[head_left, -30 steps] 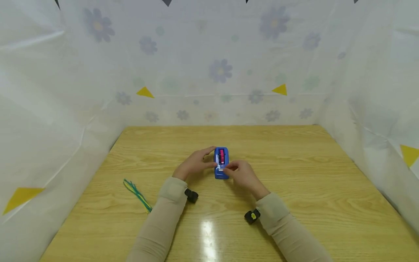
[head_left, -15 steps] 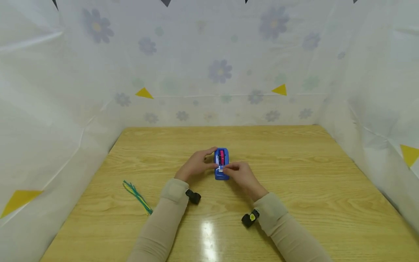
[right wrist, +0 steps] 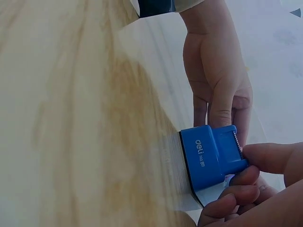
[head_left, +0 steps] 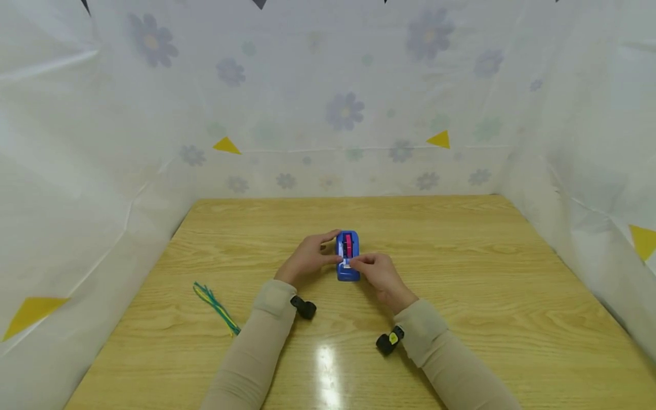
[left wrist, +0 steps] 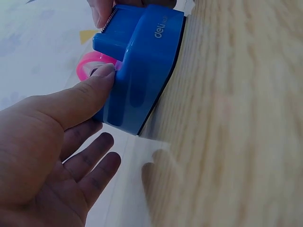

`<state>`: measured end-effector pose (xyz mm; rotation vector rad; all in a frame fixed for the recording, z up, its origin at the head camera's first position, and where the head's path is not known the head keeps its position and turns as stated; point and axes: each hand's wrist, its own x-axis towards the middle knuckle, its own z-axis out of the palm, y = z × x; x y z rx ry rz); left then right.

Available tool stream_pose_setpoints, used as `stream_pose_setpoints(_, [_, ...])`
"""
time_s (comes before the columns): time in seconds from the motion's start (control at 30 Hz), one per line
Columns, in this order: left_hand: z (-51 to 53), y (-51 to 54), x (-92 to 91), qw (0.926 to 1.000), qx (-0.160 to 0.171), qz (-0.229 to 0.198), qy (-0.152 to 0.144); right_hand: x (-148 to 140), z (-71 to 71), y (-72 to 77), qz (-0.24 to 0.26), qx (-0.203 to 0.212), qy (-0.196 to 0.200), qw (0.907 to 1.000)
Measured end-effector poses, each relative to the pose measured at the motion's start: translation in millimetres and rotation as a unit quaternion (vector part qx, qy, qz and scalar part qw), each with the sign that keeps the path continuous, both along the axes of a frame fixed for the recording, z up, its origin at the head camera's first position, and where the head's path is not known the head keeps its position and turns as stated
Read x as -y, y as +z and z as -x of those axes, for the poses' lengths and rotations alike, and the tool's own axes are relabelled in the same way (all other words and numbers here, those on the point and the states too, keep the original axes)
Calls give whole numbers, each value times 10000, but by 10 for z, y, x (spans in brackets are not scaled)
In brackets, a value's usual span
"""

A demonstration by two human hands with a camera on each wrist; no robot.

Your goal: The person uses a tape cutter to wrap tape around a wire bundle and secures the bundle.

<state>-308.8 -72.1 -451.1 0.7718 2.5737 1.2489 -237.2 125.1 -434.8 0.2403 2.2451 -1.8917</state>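
Note:
A blue tape dispenser (head_left: 348, 275) with a pink-cored tape roll (head_left: 348, 246) stands on the wooden table. My left hand (head_left: 306, 257) holds it from the left, the thumb on its side by the roll; in the left wrist view the other fingers (left wrist: 90, 161) hang loosely below. From the right, my right hand (head_left: 383, 276) pinches at the dispenser's front end. The right wrist view has its thumb (right wrist: 265, 157) at the serrated cutter (right wrist: 238, 143) and the other fingers bent beneath. Clear tape between these fingertips is too fine to make out.
A bundle of green and yellow strings (head_left: 217, 308) lies on the table (head_left: 461, 245), left of my left forearm. White flowered sheeting (head_left: 287, 102) rises behind the table and on both sides. Each wrist carries a black camera (head_left: 306, 309).
My right hand has shifted slightly at the dispenser's front end, its wrist turning a little inward. The left hand and the dispenser stay nearly in place.

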Motion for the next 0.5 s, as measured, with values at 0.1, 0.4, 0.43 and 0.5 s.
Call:
stream_pose_setpoints(0.1, [1,-3,1,10000,-1,19,24,-2,6,7,208,122,-55,9997])
stream_pose_setpoints(0.4, [-24,49,10,9996,-78,227,161,18,31,45,833,248,-137,9961])
stream_pose_setpoints(0.43, [-23,53,11,9994,-122,271,166,20,28,56,804,242,-122,9964])
stream_pose_setpoints(0.5, [-23,60,14,9989,-224,368,175,25,18,82,690,232,-56,9973])
